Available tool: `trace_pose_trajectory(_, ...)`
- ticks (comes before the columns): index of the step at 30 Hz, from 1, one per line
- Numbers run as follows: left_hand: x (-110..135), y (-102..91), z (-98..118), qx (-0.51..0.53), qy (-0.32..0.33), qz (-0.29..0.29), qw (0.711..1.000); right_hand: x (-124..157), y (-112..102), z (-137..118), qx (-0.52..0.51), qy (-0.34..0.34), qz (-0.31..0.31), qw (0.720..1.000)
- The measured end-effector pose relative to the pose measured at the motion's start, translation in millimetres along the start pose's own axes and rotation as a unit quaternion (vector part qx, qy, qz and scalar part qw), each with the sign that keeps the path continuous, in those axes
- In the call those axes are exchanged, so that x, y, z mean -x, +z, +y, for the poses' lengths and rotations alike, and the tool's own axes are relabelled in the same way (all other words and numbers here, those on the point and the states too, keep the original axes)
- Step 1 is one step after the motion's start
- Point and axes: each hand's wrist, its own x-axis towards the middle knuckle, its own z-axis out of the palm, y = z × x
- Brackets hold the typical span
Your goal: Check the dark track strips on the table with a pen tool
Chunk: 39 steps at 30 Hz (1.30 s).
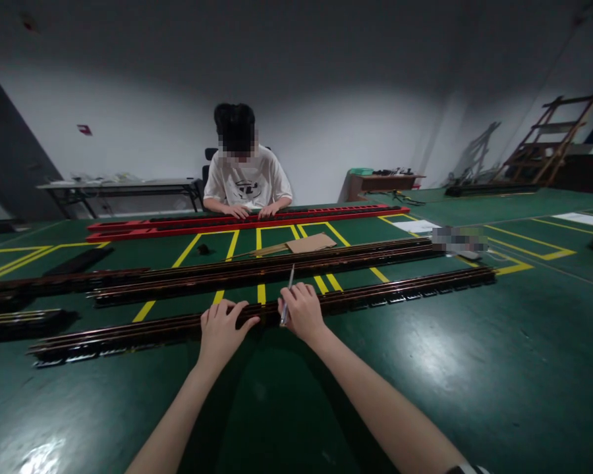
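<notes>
A long dark rail assembly (128, 334) with coppery strips lies across the green surface right in front of me. My left hand (223, 329) is on it, fingers bent over the strips and thumb apart along the near side. Just to the right, my right hand (301, 309) is closed round a slim, pen-like tool (290, 280) with a thin metallic shaft; its thin end points up and away. The heel of that hand is at the same rail. Beyond it lies a second, similar dark rail assembly (356, 261), which neither hand touches.
A seated person (247, 174) works with both hands at a red long frame (178, 229) across the green surface (375, 395). Brown cardboard (311, 243), a small black object (204, 249) and white paper (415, 226) lie between. More dark rails (24, 322) lie left; a wooden ladder (553, 138) stands back right.
</notes>
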Motion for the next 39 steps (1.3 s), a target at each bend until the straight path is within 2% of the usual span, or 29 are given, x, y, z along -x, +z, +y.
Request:
trace_pose_trajectory(2,1.9,-0.3,4.1,0.004,0.002,-0.005,1.000,-1.0,0.8,-5.0,-0.009,-0.036,-0.020,0.999)
trace_pose_trajectory(5,3.1,0.0,8.1,0.014,0.007,-0.013,1.000,-1.0,1.5,-8.8,-0.010,-0.053,-0.026,0.998)
trace_pose_trajectory(11,1.1,2.8,8.6,0.024,0.006,-0.021,0.999,1.3,3.5,-8.5,0.004,-0.022,-0.033,0.999)
trace_pose_trajectory(16,1.2,4.6,19.1,0.034,0.025,-0.026,0.999,1.8,7.3,-9.6,0.033,-0.016,-0.035,0.999)
trace_pose_trajectory(20,1.6,8.5,27.2,0.082,0.057,-0.033,0.994,2.2,8.3,-8.2,0.036,-0.011,-0.025,0.999)
trace_pose_trajectory(23,1.6,9.4,26.5,0.119,0.056,-0.017,0.991,1.9,8.4,-5.3,0.041,0.007,-0.018,0.999)
trace_pose_trajectory(26,2.7,2.3,16.0,0.127,0.063,0.018,0.990,0.9,7.5,-3.4,0.036,0.023,-0.009,0.999)
trace_pose_trajectory(28,5.1,-6.8,1.1,0.104,0.075,0.031,0.991,0.1,6.3,-3.4,0.028,0.030,-0.007,0.999)
trace_pose_trajectory(31,11.1,-20.9,-30.4,0.029,0.008,0.049,0.998,-0.3,3.8,-4.5,0.031,0.054,-0.003,0.998)
trace_pose_trajectory(35,17.9,-30.3,-63.7,-0.043,-0.132,0.001,0.990,1.0,1.5,-4.5,0.041,0.092,0.022,0.995)
trace_pose_trajectory(39,17.7,-31.1,-67.1,-0.054,-0.146,-0.041,0.987,2.7,2.0,-4.4,0.052,0.062,0.034,0.996)
